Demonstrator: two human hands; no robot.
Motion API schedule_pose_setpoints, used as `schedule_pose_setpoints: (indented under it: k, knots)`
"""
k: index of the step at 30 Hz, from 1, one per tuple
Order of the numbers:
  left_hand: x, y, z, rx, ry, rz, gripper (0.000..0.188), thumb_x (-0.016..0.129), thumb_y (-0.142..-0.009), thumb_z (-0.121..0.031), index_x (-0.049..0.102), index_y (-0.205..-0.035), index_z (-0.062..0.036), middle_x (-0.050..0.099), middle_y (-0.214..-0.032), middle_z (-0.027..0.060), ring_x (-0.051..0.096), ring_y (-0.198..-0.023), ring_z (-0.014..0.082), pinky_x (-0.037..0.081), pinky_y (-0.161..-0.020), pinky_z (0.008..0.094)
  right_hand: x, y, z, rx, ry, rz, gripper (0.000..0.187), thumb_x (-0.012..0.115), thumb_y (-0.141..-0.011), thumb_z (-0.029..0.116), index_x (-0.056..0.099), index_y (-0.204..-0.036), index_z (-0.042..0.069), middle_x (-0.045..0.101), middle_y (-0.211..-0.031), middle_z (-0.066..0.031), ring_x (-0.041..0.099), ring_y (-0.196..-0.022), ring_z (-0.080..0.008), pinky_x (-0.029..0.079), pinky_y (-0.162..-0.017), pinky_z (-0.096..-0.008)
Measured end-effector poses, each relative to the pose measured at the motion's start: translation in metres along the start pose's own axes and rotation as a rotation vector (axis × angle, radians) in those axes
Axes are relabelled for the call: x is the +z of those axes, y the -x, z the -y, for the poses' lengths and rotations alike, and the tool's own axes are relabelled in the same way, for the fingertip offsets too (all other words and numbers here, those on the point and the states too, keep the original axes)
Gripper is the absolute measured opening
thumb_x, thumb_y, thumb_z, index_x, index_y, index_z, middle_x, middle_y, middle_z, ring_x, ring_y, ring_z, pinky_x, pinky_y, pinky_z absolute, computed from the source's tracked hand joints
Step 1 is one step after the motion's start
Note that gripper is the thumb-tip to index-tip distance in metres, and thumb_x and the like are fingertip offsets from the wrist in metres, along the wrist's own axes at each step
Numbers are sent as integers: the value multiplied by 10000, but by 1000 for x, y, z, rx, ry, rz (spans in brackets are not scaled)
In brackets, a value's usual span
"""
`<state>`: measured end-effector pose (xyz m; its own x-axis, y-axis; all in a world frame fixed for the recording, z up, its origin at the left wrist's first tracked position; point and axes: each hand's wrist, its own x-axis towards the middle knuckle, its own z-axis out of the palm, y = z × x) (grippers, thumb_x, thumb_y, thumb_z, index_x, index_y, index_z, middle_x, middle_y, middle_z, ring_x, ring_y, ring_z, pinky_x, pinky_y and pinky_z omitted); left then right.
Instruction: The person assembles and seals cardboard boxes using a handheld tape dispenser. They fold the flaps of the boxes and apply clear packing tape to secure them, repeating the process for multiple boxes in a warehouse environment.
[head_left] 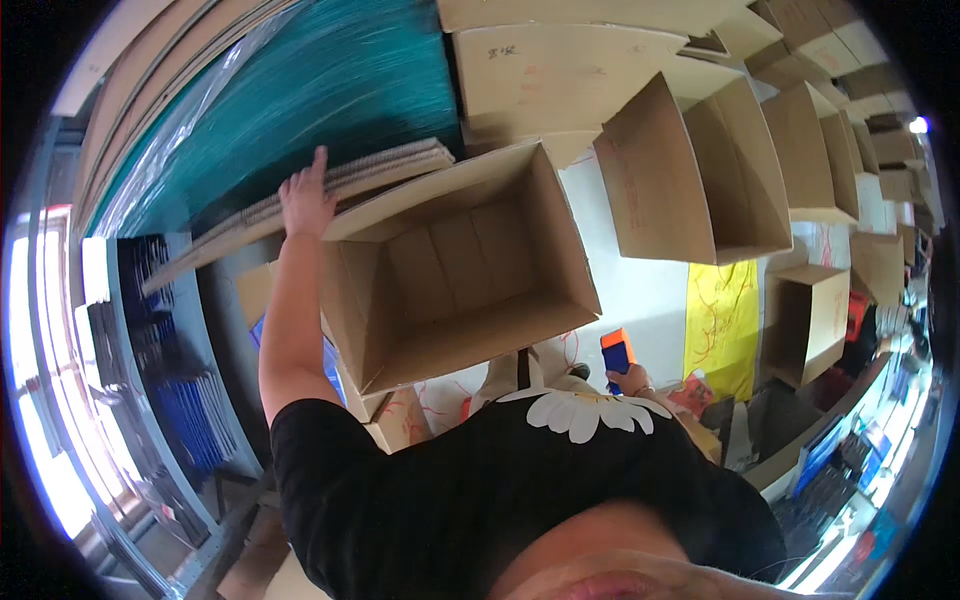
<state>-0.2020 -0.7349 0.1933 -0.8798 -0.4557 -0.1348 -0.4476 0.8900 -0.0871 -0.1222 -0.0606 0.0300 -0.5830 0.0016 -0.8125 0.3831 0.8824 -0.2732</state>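
Observation:
My left hand (308, 203) reaches forward to the edge of some flattened cardboard sheets (385, 168). Its fingers are apart, one stretched out straight, and they touch the sheets or lie just over them. In front of my body stands a large brown cardboard box (455, 265), open at the top and bare inside, close beside my left forearm. Low at my right side, my right hand (632, 380) is closed around an orange and blue handheld tool (617, 355); its exact kind is not clear.
A stack wrapped in green film (330, 85) stands ahead on the left. Open cardboard boxes (690, 170) line the right side, near a yellow sheet (720, 325) on the pale floor. Metal racking (190, 330) holds blue and dark flat pieces at the far left.

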Motion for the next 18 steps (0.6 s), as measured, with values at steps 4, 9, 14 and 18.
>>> schedule_pose_setpoints:
  k: [4,9,14,18]
  knots:
    - [28,-10,27,93,44,142,545,672,-769,-239,511,-1287,-182,611,-1133,98,565,-1069,291,429,-922,434,23,-22,-46,-76,-87,-95,253,716,-766,227,634,-816,-7,665,-661,-69,662,-582,-173,529,-536,-308]
    - [23,-3,32,153,22,116,401,675,-740,-182,616,-1133,-134,636,-1086,110,595,-1016,314,478,-867,409,-43,-7,57,-37,-153,-313,365,664,-750,341,634,-826,-15,651,-715,-126,642,-650,-229,504,-585,-360]
    - [-15,-14,-24,223,54,152,422,687,-711,-135,610,-1125,-103,640,-1062,148,594,-1001,328,471,-875,415,-79,-71,135,14,151,-302,803,642,-646,723,639,-945,-22,666,-920,-199,652,-883,-311,497,-751,-392]
    - [-47,-24,-21,301,18,103,403,684,-692,-106,622,-1088,-65,651,-1009,176,607,-961,338,477,-844,401,-31,-80,186,-183,404,-89,678,688,-665,560,631,-1058,10,656,-1022,-184,638,-970,-294,503,-822,-375]
